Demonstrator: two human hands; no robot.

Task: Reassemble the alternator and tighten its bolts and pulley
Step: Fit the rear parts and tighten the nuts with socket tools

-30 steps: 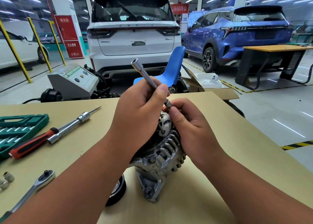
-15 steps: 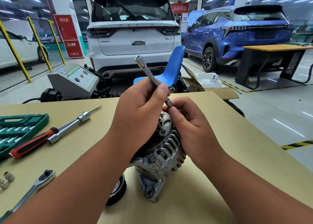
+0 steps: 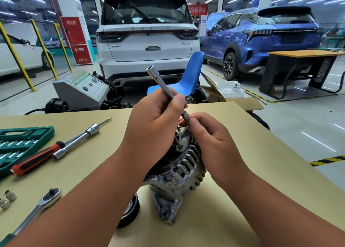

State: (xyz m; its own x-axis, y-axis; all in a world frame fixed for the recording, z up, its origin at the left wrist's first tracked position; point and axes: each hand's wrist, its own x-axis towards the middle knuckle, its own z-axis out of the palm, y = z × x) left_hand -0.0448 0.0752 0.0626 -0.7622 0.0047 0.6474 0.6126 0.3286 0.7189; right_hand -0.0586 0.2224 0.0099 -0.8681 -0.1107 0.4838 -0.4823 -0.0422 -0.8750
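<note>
My left hand (image 3: 151, 127) grips the socket driver (image 3: 164, 88) above the alternator (image 3: 179, 168); my right hand (image 3: 211, 146) pinches the driver's tip, resting on the alternator.

A white SUV (image 3: 148, 41) sits tail-on behind the tan worktable (image 3: 261, 162), a blue SUV (image 3: 261, 39) parked to its right. A blue plastic chair (image 3: 188, 78) stands just past the table edge, beside a grey machine (image 3: 80, 90) on the floor. Yellow railings (image 3: 16, 56) run along the left, and a black-framed desk (image 3: 302, 67) waits far right.
</note>
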